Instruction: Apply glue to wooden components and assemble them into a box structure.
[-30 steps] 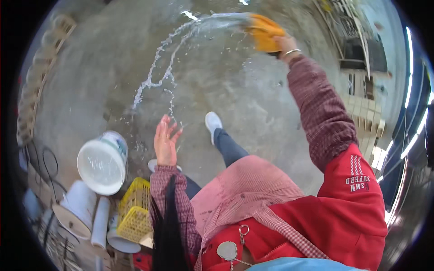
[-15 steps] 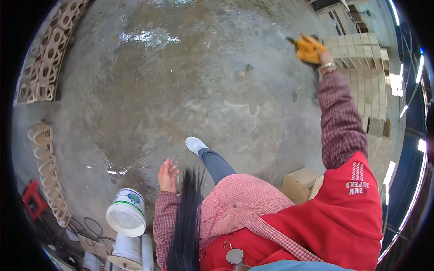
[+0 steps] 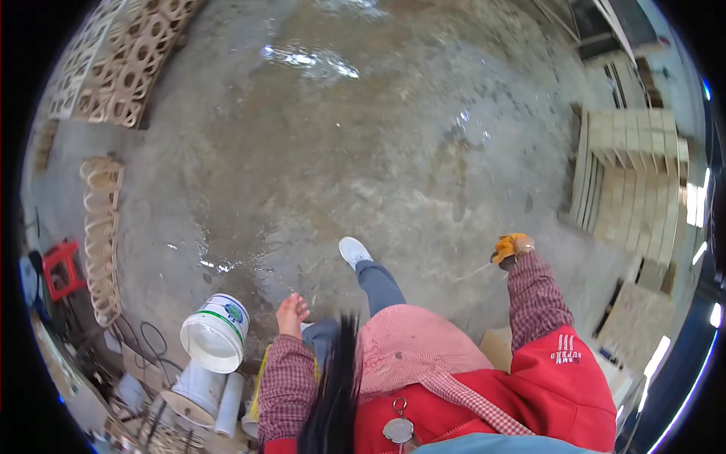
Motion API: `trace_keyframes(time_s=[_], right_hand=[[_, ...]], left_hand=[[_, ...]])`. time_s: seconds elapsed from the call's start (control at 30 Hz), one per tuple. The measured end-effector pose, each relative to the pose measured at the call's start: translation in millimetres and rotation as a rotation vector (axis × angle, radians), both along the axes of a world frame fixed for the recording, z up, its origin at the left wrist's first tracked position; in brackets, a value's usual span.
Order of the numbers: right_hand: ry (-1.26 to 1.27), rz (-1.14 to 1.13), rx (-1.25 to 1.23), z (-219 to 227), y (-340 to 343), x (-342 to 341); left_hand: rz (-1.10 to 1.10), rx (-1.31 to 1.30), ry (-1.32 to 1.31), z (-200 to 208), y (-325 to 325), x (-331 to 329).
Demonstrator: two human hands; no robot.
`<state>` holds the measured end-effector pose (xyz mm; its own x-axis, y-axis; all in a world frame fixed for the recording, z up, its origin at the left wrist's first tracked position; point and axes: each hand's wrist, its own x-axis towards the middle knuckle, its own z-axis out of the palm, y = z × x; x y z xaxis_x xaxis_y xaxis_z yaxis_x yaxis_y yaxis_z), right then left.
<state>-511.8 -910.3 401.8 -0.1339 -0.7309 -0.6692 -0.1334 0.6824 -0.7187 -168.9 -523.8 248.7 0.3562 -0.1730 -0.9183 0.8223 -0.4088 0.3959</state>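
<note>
Orange cloth-like item [image 3: 505,248], dripping, in R hand [image 3: 523,244] grasp, twd floor's [image 3: 378,159] R edge; prob. light, soft & slippery wet, best held by bunched end. L hand [image 3: 291,312] empty, fingers loosely curled, nr white bucket [image 3: 215,334].

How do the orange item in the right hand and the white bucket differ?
Colour: the orange item is orange with a dark part below; the white bucket is white with a green band.
Size: the orange item looks clearly smaller than the white bucket.
Support: the orange item is in the right hand; neither hand touches the white bucket.
</note>
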Motion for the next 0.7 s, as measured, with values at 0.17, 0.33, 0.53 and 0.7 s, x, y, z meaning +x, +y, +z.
trace_keyframes(time_s=[0.17, 0.33, 0.53, 0.7], right_hand=[[0.103, 0.034, -0.123, 17.1, -128.1, 156.0], [0.224, 0.028, -0.232, 65.5, -364.3, 232.2], [0.407, 0.054, -0.336, 124.5, -409.1, 214.0], [0.558, 0.226, -0.409, 122.3, -156.7, 296.7]], left_hand=[[0.114, -0.004, -0.011, 12.8, 26.4, -11.0], [0.237, -0.029, -0.053, 30.3, 37.3, -7.5], [0.386, -0.018, -0.051, 26.7, 72.2, -20.0], [0.547, -0.014, -0.004, 14.6, 103.5, -45.0]])
